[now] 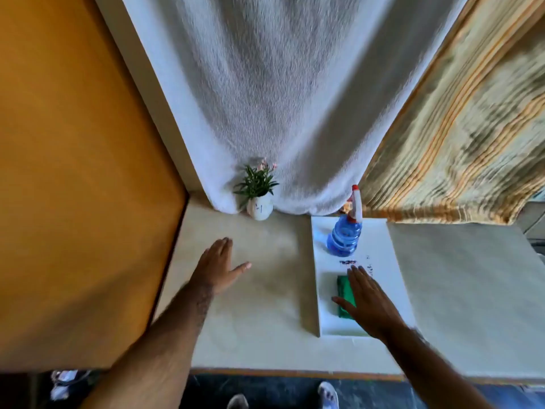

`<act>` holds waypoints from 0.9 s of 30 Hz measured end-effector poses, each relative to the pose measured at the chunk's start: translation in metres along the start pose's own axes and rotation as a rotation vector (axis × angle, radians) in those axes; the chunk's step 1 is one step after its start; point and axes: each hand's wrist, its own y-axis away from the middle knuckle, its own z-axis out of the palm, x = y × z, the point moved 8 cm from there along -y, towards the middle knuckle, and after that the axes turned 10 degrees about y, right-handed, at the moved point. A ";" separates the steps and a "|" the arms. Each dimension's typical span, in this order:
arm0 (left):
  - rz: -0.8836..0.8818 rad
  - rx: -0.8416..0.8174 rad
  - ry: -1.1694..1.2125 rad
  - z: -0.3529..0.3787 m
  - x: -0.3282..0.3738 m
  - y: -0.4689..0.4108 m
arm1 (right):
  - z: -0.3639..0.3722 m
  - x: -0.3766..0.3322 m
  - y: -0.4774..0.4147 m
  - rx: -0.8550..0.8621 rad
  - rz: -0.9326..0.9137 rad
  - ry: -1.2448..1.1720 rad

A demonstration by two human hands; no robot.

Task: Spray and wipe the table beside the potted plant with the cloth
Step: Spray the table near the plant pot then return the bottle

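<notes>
A small potted plant (259,196) in a white pot stands at the back of the pale table (265,305), against the curtain. A blue spray bottle (345,234) with a red and white trigger head stands on a white tray (386,261) to the right. A folded green cloth (343,293) lies in the tray's front part. My right hand (365,302) is spread flat over the cloth, covering its right side, with fingers apart. Left of the tray, my left hand (219,265) hovers flat and open over the bare table, holding nothing.
An orange wall (73,187) closes the table's left side. A white curtain (280,98) and a striped yellow curtain (457,128) hang behind. The table's front edge runs along the bottom, with feet on the dark floor below.
</notes>
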 end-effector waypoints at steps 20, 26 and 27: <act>0.018 0.192 -0.143 0.102 -0.076 -0.003 | -0.073 0.023 -0.074 0.398 0.291 -0.676; 0.033 0.227 -0.170 0.103 -0.071 -0.002 | -0.112 0.031 -0.136 0.426 0.168 -0.825; 0.031 0.231 -0.176 0.103 -0.070 -0.001 | -0.109 0.029 -0.142 0.409 0.140 -0.843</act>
